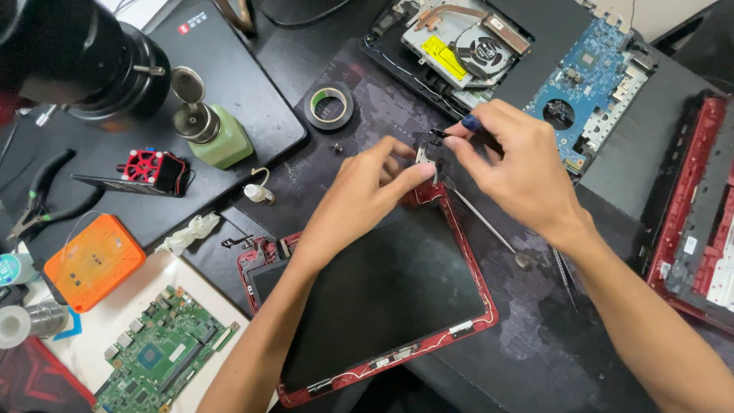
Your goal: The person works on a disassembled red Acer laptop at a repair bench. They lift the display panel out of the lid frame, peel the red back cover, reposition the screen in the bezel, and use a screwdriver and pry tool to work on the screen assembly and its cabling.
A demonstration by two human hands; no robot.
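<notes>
A laptop screen panel [382, 298] in a red frame lies flat on the dark mat in front of me. My left hand [367, 191] pinches a small metal hinge bracket [422, 156] at the panel's upper right corner. My right hand [512, 164] holds a thin black tool with a blue end [459, 128], its tip at the bracket. A long metal hinge arm [489, 229] runs along the panel's right side.
Black tape roll [330, 107], green pump bottle [218, 134], small white bottle [258, 193], black laptop lid [229, 84]. Opened laptop base with fan [459, 46], blue board [589, 76], red casing [688, 206] at right. Orange box [92, 260], green board [160, 356], pliers [38, 195] at left.
</notes>
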